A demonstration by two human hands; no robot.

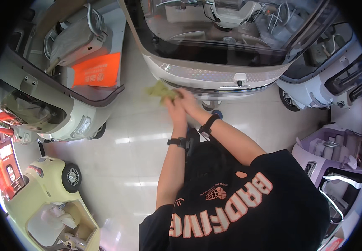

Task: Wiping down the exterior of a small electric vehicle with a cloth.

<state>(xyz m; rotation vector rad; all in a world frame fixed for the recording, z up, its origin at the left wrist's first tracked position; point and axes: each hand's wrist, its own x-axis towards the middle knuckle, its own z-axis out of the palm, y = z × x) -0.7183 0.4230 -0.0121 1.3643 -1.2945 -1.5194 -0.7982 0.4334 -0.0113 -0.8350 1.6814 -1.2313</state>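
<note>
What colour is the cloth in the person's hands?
The cloth is yellowish green, seen in the head view.

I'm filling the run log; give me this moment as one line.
hands: left and right together on green cloth | place: front of white small vehicle | floor: glossy tile

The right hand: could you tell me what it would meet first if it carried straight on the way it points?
Probably the yellow-green cloth that the right hand and left hand hold together.
</note>
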